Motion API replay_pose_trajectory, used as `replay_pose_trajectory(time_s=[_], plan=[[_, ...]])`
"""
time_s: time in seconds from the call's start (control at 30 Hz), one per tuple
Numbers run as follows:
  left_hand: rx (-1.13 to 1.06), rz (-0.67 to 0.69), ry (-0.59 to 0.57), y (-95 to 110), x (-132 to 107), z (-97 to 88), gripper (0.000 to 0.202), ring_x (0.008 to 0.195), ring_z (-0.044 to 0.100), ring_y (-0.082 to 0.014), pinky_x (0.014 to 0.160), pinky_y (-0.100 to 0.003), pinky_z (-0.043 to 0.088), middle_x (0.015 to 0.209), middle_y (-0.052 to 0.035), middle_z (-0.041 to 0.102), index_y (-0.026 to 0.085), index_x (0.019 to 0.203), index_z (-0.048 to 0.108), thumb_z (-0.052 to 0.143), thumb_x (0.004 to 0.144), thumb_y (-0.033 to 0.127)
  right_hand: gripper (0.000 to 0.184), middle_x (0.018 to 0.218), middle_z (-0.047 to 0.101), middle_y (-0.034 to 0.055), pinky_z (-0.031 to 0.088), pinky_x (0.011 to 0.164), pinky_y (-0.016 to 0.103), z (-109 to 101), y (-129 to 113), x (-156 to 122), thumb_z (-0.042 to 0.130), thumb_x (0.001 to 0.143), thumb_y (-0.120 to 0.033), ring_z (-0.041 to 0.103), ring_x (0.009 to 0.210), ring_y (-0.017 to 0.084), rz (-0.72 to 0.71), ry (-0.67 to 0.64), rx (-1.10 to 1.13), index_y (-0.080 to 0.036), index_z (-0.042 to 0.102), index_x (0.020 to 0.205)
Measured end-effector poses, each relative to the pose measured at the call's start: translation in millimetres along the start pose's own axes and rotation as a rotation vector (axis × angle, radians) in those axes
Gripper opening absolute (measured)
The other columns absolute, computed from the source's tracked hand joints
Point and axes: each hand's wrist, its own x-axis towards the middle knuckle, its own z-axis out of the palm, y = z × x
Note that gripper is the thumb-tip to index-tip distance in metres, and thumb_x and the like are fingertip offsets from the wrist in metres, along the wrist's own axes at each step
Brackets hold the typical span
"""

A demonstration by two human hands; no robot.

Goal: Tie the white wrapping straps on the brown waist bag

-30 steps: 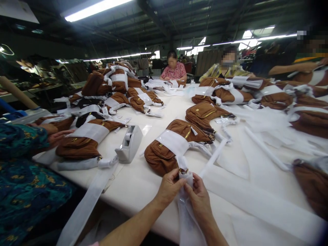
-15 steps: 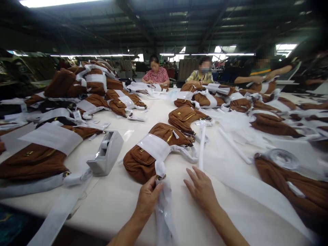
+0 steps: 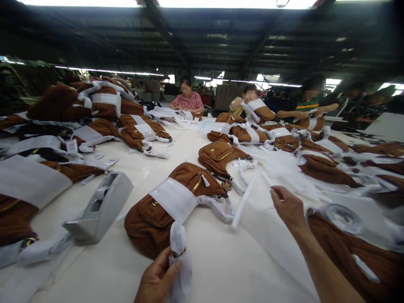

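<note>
A brown shoulder bag [image 3: 145, 223] with gold zips lies before me, a white wrapping band [image 3: 173, 198] around its body. My left hand [image 3: 158, 275] pinches the bag's white-wrapped strap [image 3: 178, 237] near its metal ring. My right hand [image 3: 288, 207] is out to the right with its fingers curled together. It hovers over or touches a thin white strip [image 3: 267, 176], partly hidden by the hand; whether the fingers grip it I cannot make out. Another white strip [image 3: 244, 202] lies between the bag and that hand. Just behind is a second brown bag [image 3: 217, 158], without a band.
A grey tape dispenser [image 3: 101, 208] stands left of the bag. Wrapped brown bags are piled at the left [image 3: 107, 103] and back right [image 3: 249, 134]. A clear coil [image 3: 342, 218] rests on a brown bag [image 3: 356, 240] at right. Several people work across the table.
My right hand has moved right and away from me, its spread fingers now curled. The left hand keeps the strap. The view has shifted, and a person opposite now holds up a wrapped bag.
</note>
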Motion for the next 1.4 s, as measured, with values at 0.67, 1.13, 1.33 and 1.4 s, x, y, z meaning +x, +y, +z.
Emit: replay_pose_trajectory(time_s=[0.67, 1.13, 1.33, 1.4], plan=[[-0.044, -0.008, -0.057, 8.0, -0.7, -0.2, 0.045, 0.088, 0.06, -0.0213, 0.076, -0.025, 0.051, 0.087, -0.0017, 0.066, 0.019, 0.094, 0.063, 0.074, 0.058, 0.043, 0.05, 0.112, 0.059, 0.005, 0.023, 0.1, 0.042, 13.0, 53.0, -3.2, 0.049, 0.057, -0.009, 0.051, 0.106, 0.024, -0.111, -0.668, -0.146, -0.023, 0.06, 0.104], [-0.157, -0.042, -0.112, 14.6, 11.4, -18.0, 0.054, 0.091, 0.059, -0.0224, 0.077, -0.026, 0.049, 0.092, -0.0039, 0.065, 0.017, 0.102, 0.06, 0.076, 0.055, 0.038, 0.031, 0.088, 0.064, 0.0056, 0.051, 0.07, 0.034, -73.4, 12.6, -6.9, 0.06, 0.061, -0.041, 0.06, 0.082, 0.021, 0.472, -0.273, 0.47, -0.02, 0.056, 0.083], [-0.249, 0.027, -0.211, 17.4, 6.0, -21.1, 0.047, 0.087, 0.058, -0.0177, 0.076, -0.023, 0.046, 0.098, -0.0063, 0.063, 0.015, 0.106, 0.056, 0.071, 0.064, 0.03, 0.029, 0.076, 0.064, 0.0006, 0.053, 0.072, 0.026, -13.4, -94.0, -89.4, 0.079, 0.05, -0.023, 0.059, 0.078, 0.015, 0.698, -0.28, 1.162, -0.015, 0.061, 0.072], [-0.264, 0.061, -0.236, 18.3, 6.1, -23.6, 0.044, 0.086, 0.057, -0.0155, 0.076, -0.022, 0.044, 0.099, -0.0066, 0.063, 0.015, 0.107, 0.054, 0.069, 0.067, 0.027, 0.024, 0.077, 0.063, 0.0, 0.054, 0.078, 0.032, 1.8, -130.8, -107.8, 0.078, 0.054, -0.024, 0.059, 0.079, 0.015, 0.777, -0.272, 1.343, -0.014, 0.061, 0.068]])
